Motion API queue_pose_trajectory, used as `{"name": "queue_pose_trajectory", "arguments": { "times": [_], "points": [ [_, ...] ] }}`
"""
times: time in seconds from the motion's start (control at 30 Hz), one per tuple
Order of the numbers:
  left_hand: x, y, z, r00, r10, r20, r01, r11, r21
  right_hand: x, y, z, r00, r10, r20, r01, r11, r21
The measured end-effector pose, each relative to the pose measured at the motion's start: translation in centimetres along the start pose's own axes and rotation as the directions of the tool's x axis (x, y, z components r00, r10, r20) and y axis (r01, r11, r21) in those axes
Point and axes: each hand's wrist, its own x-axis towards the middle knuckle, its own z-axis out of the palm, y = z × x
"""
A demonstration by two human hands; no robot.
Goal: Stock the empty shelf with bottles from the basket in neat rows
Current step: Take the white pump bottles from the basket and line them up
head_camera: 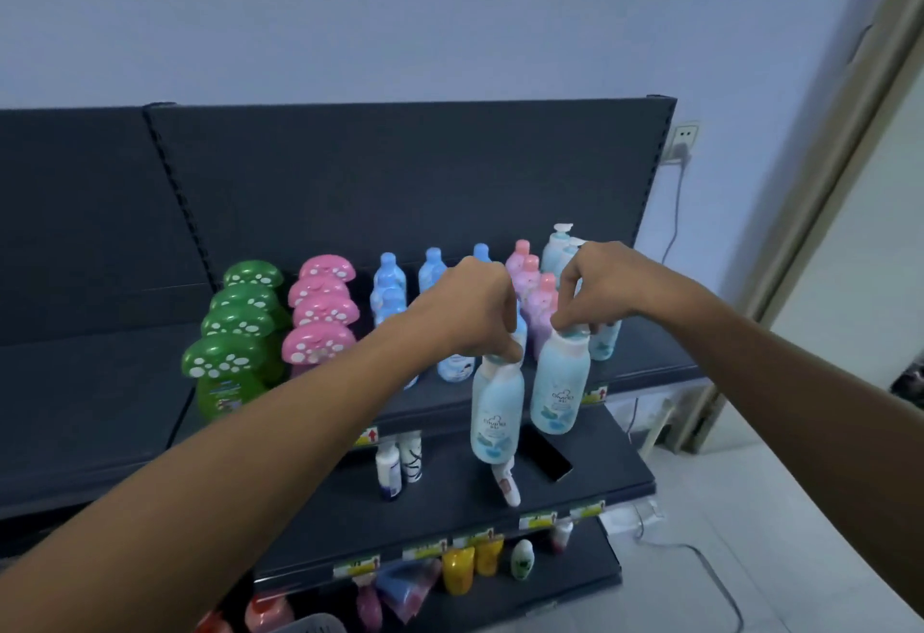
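Pale-blue bottles (pixel 496 412) (pixel 559 382) upright, caps (pixel 575 332) up, L hand (pixel 475 302) / R hand (pixel 600 282) fingers (pixel 562 320) round caps.

Four green mushroom bottles (pixel 226 357), four pink mushroom bottles (pixel 318 342), two pale-blue bottles (pixel 559 385).

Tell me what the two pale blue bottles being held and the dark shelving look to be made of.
Left bottle and right bottle: likely plastic, smooth and semi-matte, with soft sheen and printed labels. Shelving: probably painted metal, matte dark grey, with slotted uprights.
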Motion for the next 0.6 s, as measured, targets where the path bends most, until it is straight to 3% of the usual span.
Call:
{"name": "queue_pose_trajectory", "arguments": {
  "times": [0.3, 0.6],
  "points": [
    [12.1, 8.5, 3.4, 1.0, 0.019, -0.013, -0.02, 0.998, -0.056, 6.2, 12.4, -3.7, 0.994, 0.0, 0.105, 0.005, 0.999, -0.048],
    [21.2, 14.3, 5.5, 0.998, -0.065, 0.001, 0.064, 0.989, -0.135, 13.3, 21.5, -6.5, 0.986, 0.009, 0.166, 0.006, 0.996, -0.088]
  ]
}}
